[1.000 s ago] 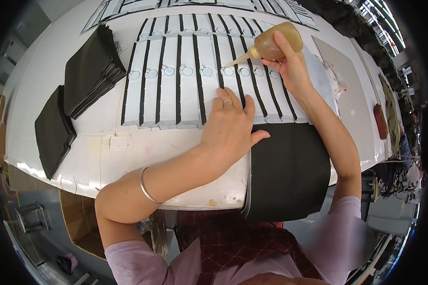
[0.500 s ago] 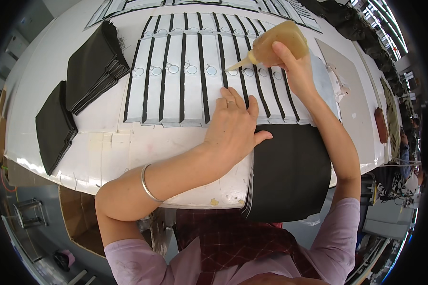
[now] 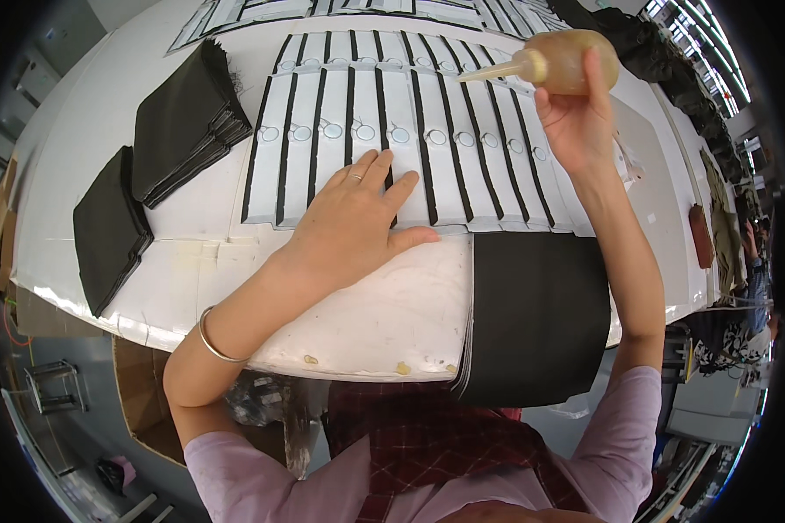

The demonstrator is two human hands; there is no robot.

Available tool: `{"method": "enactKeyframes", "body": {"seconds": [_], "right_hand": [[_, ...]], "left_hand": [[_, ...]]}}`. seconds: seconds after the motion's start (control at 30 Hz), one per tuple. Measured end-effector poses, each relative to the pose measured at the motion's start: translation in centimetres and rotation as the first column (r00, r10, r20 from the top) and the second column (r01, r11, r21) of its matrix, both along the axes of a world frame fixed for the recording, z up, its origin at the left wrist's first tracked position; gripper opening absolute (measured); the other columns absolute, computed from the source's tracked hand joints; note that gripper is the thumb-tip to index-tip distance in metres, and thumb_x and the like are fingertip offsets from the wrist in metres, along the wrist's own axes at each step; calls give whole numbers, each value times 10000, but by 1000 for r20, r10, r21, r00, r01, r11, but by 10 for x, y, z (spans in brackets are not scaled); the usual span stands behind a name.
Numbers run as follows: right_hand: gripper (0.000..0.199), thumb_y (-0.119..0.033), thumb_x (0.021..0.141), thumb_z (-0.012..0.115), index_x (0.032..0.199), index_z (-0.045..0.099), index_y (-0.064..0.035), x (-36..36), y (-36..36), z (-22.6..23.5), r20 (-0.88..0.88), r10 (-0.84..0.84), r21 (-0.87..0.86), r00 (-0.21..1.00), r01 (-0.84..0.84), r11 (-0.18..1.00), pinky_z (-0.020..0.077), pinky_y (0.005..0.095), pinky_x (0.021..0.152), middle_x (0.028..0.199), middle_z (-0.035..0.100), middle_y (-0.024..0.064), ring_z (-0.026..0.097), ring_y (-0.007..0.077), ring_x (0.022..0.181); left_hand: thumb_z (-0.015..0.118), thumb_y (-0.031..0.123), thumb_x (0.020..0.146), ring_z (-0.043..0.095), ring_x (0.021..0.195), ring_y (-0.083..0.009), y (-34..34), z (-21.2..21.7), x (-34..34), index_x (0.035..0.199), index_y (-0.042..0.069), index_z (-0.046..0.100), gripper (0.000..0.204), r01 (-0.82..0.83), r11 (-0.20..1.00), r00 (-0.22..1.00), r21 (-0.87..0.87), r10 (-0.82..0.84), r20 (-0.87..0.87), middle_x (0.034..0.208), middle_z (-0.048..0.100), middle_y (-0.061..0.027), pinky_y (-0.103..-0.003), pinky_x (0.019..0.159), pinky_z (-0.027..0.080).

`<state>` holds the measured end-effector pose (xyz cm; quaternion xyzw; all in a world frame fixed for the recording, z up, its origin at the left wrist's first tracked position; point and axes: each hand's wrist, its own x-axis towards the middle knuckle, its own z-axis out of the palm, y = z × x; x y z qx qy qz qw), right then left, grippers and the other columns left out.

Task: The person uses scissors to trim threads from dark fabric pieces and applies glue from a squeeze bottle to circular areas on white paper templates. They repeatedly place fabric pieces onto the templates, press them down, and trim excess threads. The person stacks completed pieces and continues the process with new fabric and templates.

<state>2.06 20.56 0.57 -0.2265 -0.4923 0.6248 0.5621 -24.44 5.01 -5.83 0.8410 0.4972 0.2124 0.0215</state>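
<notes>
My right hand (image 3: 582, 122) grips a squeeze bottle (image 3: 576, 63) of amber liquid from below, held on its side above the sheets with its thin nozzle pointing left. Below it, white sheets (image 3: 301, 179) overlap in a row, black strips showing between them and small round pale-blue marks across the middle. My left hand (image 3: 358, 209) lies open on the near edge of the row, fingertips on the sheets and thumb stretched to the right. Nothing is in it. A stack of black fabric pieces (image 3: 541, 305) lies to its right, hanging over the table's near edge.
Two stacks of black fabric, one larger (image 3: 187, 126) and one smaller (image 3: 109, 231), lie on the white table (image 3: 366, 322) at left. More striped sheets (image 3: 323, 10) are at the far edge. A dark red object (image 3: 699, 237) lies at right. Below the table stands a cardboard box (image 3: 144, 383).
My right hand has lifted the bottle up and to the right, its nozzle now away from the round marks. My left hand has slid left along the sheets.
</notes>
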Motion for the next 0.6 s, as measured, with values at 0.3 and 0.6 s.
{"method": "enactKeyframes", "body": {"seconds": [0.3,0.6], "right_hand": [[519,-431,939,686,1274,546,-60,-39,0,-40,360,-137,31,923,135,990,609,309,766,1164,654,80,670,153,1026],[531,-440,936,689,1280,543,-62,-48,-3,-46,392,-159,66,906,144,987,606,300,758,1169,650,92,671,154,1020]], "left_hand": [[640,525,919,477,1335,-444,1,-7,-13,1336,11,584,665,40,999,999,6,-41,28,1396,508,-309,-477,1107,402],[632,541,917,470,1339,-453,0,-8,-12,1346,1,570,692,34,999,999,2,-34,27,1386,512,-322,-480,1113,397]]}}
